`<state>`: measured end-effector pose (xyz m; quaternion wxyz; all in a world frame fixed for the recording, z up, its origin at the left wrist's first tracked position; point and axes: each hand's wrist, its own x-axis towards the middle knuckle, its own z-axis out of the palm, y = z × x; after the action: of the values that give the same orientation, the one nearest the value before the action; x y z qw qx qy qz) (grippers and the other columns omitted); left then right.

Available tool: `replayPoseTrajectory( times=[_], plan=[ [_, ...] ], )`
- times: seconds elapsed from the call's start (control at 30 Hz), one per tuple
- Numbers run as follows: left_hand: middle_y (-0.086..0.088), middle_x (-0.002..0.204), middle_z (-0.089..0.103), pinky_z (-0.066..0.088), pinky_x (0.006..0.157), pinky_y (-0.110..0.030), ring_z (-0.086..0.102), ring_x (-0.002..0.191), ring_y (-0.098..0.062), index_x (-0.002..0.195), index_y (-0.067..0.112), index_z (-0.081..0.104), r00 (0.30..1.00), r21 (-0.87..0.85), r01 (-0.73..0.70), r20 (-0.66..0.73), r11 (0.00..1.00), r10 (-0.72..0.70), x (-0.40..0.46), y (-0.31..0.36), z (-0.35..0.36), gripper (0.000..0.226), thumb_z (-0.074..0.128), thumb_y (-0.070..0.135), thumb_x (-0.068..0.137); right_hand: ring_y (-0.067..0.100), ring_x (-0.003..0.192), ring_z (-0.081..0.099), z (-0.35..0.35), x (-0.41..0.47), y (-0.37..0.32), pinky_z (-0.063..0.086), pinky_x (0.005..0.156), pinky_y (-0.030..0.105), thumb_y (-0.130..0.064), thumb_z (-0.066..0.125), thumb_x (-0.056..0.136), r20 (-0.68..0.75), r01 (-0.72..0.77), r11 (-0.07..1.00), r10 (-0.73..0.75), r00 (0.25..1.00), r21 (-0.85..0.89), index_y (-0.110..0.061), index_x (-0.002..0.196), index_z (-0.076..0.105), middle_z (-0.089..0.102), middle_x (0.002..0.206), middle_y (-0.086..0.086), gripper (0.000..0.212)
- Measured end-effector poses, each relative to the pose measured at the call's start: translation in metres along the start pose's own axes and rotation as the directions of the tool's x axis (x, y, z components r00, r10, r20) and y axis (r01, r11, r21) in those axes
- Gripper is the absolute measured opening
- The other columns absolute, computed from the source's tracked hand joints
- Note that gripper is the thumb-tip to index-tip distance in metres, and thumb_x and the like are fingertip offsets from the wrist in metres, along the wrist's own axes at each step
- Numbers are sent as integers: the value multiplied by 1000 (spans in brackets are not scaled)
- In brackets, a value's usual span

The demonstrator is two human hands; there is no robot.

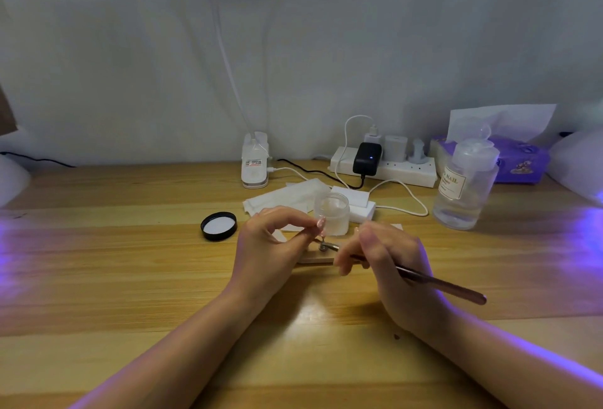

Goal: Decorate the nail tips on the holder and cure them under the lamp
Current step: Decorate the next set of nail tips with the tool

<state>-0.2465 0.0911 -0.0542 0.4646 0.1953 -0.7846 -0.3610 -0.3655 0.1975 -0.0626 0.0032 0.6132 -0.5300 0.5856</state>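
Wooden surface (130, 278), left to right: black jar lid (218, 226); left hand (264, 248), fingers curled, pinching a pink nail tip (321, 223) above the small holder (318, 257); open clear jar (332, 217) just behind; right hand (385, 262) gripping a slim brush (440, 288); clear pump bottle (465, 187).

1. My left hand (264, 245) sat over the middle of the desk, forearm running in from the lower left, wrist bent slightly inward.
2. Its thumb and forefinger were curled together in a pinch at the fingertips (311, 229); what they pinched was too small for me to tell.
3. My right hand (388, 265) came in from the lower right, fingers curled round a thin brush (440, 286).
4. The two hands were near each other, fingertips nearly meeting.
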Motion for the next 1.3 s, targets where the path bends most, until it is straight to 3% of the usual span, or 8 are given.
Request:
replayPoseTrajectory(
  times=[0.23,0.4,0.6,0.83,0.97,1.07,1.2,1.3],
  plan=[
    [13,81,65,47,71,-13,61,79,1,75,29,69,999,-30,-25,-27,999,24,1,0,2,19,75,12,70,5,66,55,-5,2,1,38,64,16,-38,29,89,-86,-142,989,146,986,45,-20,71,62,60,64,-1,42],
    [13,77,66,47,67,-14,61,76,0,81,23,71,1000,-28,-26,-14,999,25,1,-2,1,18,75,8,71,1,66,55,2,-1,0,38,65,16,-38,31,96,52,26,1000,-26,998,-6,-13,70,65,60,64,-3,49],
    [16,84,67,50,81,-31,62,84,-3,91,28,68,1000,-2,-20,-9,1000,20,0,0,1,25,70,9,76,5,65,56,-4,2,5,39,62,17,-30,30,92,-149,-23,1000,25,989,13,-30,72,60,60,63,-5,36],
    [13,84,65,45,83,-53,61,87,-16,98,25,66,998,28,-67,-12,997,68,-1,2,4,28,66,3,79,4,72,55,-1,4,1,43,66,25,-32,34,93,-29,45,989,-50,998,-143,-25,83,63,56,75,-22,32],
    [6,86,67,43,83,-55,61,88,-19,98,16,70,999,25,-44,-12,999,45,-1,0,4,24,66,2,79,1,61,54,-3,1,4,42,63,30,-40,29,96,-60,52,995,-57,997,-88,-13,66,65,58,59,-7,54],
    [8,84,67,43,83,-55,61,87,-17,96,20,70,999,15,-33,-10,999,33,-1,1,4,25,66,2,79,4,57,53,-4,1,3,43,59,36,-28,30,94,-115,66,996,-71,991,-53,-22,65,60,57,54,-2,42],
    [8,84,67,43,83,-55,61,87,-16,95,22,69,999,19,-38,-2,999,38,-1,3,3,24,67,4,78,8,70,56,-3,5,1,45,64,33,-40,29,97,-79,91,980,-106,991,-177,-23,83,64,58,74,-16,42],
    [8,82,66,43,83,-54,60,86,-16,95,24,67,999,22,-30,-13,999,31,-1,5,3,26,69,5,78,3,67,53,-1,4,5,41,65,30,-41,29,97,-70,110,966,-130,989,-234,-14,73,68,55,71,-24,53]
  ],
)
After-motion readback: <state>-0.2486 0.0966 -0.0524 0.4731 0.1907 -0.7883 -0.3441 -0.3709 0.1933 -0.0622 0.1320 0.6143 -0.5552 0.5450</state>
